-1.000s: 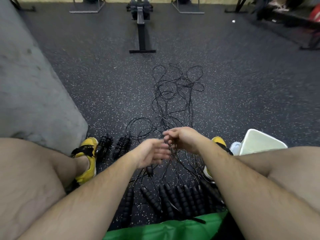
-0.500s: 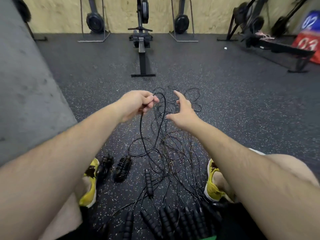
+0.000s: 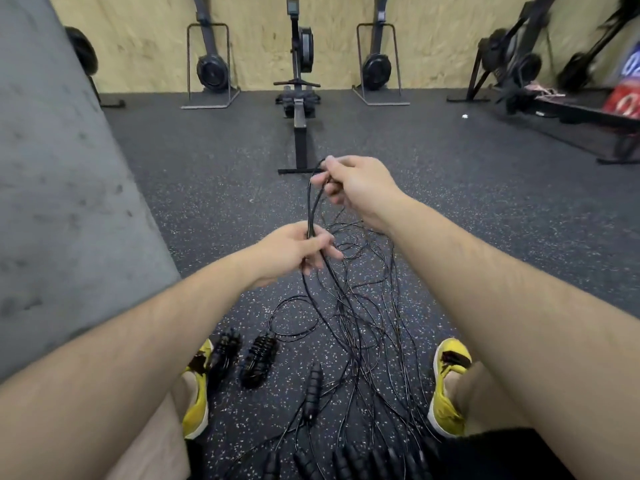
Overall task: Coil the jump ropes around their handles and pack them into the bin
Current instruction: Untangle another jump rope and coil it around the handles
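Observation:
A doubled black jump rope [image 3: 316, 206] runs taut between my hands above the floor. My right hand [image 3: 356, 187] pinches its folded end, held higher and farther out. My left hand [image 3: 298, 249] grips the same strands lower and nearer. Below them a tangle of thin black ropes [image 3: 363, 323] spreads over the speckled floor between my feet. Several ribbed black handles [image 3: 353, 462] lie in a row at the bottom edge, one loose handle [image 3: 313, 386] just ahead of them. Two coiled ropes [image 3: 258, 358] lie by my left shoe. No bin is in view.
A grey concrete block [image 3: 69, 202] rises on the left. A rowing machine [image 3: 299, 126] stretches along the floor ahead, more machines stand against the plywood wall. My yellow shoes [image 3: 448, 386] flank the ropes. Dark equipment [image 3: 554, 105] sits at the far right.
My right hand, open before, now pinches the rope's loop and has lifted it away. My left hand has slid down the rope toward me. The camera has tilted up.

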Demonstrator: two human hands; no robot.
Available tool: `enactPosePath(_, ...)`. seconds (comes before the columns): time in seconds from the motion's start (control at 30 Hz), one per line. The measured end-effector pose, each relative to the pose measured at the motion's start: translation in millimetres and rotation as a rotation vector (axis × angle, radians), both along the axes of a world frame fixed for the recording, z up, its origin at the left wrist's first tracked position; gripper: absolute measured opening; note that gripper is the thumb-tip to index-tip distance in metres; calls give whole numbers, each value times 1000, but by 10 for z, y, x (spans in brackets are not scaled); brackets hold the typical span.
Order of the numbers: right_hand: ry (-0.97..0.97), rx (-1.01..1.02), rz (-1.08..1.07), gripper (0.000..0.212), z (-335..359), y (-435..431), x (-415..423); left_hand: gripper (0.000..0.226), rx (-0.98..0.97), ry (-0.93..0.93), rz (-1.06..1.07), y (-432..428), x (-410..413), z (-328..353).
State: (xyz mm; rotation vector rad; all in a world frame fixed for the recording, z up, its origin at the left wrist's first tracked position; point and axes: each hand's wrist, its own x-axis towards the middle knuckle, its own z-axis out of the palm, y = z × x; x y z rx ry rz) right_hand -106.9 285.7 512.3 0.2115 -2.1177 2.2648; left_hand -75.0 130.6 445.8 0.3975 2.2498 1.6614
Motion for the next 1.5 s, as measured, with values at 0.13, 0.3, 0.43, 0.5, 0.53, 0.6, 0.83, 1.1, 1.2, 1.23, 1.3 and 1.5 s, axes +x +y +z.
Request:
enactPosePath(0.13,-25,96,-34,31,-175,134,37,20,53,158,195,41,-264,241)
enactPosePath(0.3,-87,707,412,49,-769,12,187,24,352,138,245,75,-574,537)
enactPosePath(0.43,-5,663,285,23,-736,-75,-2,23,443,115,229,84,-738,465)
enactPosePath(0.5,-48,636,346,25,-695,-43,-78,21,503,103,253,78,-773,363)
enactPosePath(0.53,-30,691,358,23,-685,-36,-103,20,506,110,274,87,-788,320)
enactPosePath(0.6,50,784,286,20,-648,-39,-201,20,421,125,345,125,-831,249)
enactPosePath(0.83,61,198,-56,17,-239,110,-726,31,-97,-8,-103,136,-537,-79)
enactPosePath(1.1,-156,385,199,15,-486,121,-504,26,142,170,249,205,-960,90)
enactPosePath(1.2,-122,722,352,16,-760,59,-328,26,259,160,230,231,-1030,158)
enactPosePath(1.23,-104,694,330,12,-792,36,-314,25,265,156,226,246,-1043,178)
enactPosePath(1.3,-47,659,198,16,-771,49,-364,28,239,131,230,267,-1050,192)
enactPosePath(1.5,9,452,-80,17,-524,154,-587,34,212,-133,-127,231,-778,-59)
